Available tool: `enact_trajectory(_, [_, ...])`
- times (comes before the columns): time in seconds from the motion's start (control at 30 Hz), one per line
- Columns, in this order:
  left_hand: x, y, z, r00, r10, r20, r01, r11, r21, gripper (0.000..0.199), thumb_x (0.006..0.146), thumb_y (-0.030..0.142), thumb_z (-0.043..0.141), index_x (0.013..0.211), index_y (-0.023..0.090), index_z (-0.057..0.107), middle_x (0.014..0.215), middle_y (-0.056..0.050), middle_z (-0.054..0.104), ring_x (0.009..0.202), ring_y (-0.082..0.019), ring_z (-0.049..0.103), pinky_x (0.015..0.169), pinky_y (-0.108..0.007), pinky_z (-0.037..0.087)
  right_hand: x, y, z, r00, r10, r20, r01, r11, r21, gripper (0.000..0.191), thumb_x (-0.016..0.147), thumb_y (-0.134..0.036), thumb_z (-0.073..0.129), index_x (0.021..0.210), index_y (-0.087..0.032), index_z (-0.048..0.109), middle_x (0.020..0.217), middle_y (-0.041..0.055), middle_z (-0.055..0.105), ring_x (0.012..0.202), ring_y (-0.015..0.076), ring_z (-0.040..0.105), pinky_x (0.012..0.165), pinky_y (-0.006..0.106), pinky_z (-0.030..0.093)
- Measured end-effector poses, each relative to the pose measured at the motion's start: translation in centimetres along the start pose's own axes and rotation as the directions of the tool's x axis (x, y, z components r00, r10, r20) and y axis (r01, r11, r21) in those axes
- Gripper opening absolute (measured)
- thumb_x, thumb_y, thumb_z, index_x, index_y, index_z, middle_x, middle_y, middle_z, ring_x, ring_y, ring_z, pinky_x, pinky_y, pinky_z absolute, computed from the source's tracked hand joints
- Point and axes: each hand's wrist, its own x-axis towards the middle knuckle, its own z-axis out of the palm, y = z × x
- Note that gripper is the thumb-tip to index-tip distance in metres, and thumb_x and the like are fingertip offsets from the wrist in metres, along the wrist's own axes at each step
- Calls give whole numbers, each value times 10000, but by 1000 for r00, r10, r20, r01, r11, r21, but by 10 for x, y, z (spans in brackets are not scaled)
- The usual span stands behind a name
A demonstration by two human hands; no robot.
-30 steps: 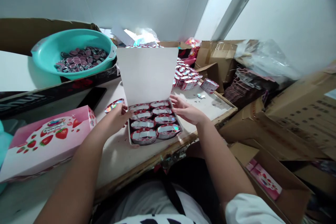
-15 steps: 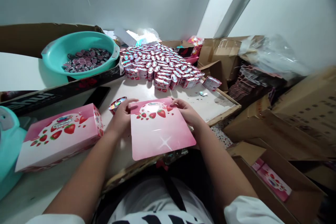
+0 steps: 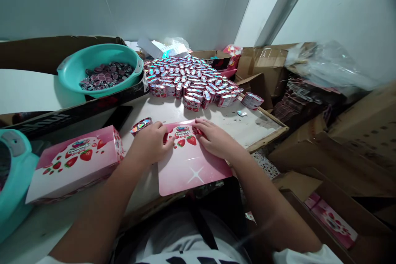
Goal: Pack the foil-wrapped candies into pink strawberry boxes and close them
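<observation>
Head view, closed pink strawberry box lying flat at the table's near edge, left hand pressed palm-down on its far left corner, right hand flattened on its far right corner, nothing grasped, foil cups heaped beyond.

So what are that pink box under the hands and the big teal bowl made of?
The pink box looks like thin glossy printed card: flat folded edges, strawberry print, a sheen on the lid. Both hands, left and right, press on it. The teal bowl looks like moulded plastic, smooth and evenly coloured with a rolled rim.
</observation>
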Motion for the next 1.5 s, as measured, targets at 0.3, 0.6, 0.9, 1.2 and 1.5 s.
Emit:
enact_trajectory(0.3, [-73,-4,21,996,47,81,-29,978,-208,950,804,674,693,1566,215,362,1647,-170,296,1513,-408,293,1203,-574,346,-2,11,29,999,-7,-52,10,998,61,491,994,-304,437,1472,-285,548,1632,16,361,1551,327,208,1273,565,226])
enact_trajectory(0.6, [-91,-3,36,998,52,38,-30,900,-434,1301,560,708,864,1610,238,257,1691,-178,142,1555,-392,185,1240,-556,287,-5,1,14,1000,-12,9,13,997,-78,662,919,-615,582,1473,-257,533,1613,120,376,1527,437,200,1206,676,225])
enact_trajectory(0.9, [-85,-10,52,925,96,-368,-238,901,-362,792,739,466,850,1421,202,545,1467,-176,558,1387,-322,519,1158,-486,449,-34,-46,22,915,-359,182,396,886,-241,930,755,-460,817,1559,-298,380,1619,120,368,1481,419,332,1154,638,316])
enact_trajectory(1.2, [-83,-8,43,873,33,-486,-238,900,-366,665,774,485,828,1325,215,573,1354,-155,650,1267,-293,625,1074,-453,522,-29,-59,8,927,-376,3,367,901,-230,431,938,-247,605,1353,-357,638,1362,40,662,1285,305,595,1011,514,462])
enact_trajectory(1.5, [-81,-4,44,895,28,-444,-214,902,-375,778,793,563,784,1428,232,481,1420,-150,594,1307,-310,587,1098,-475,499,-29,-60,2,918,-397,3,380,875,-299,424,975,-230,542,1378,-338,616,1380,23,653,1267,274,620,998,476,451])
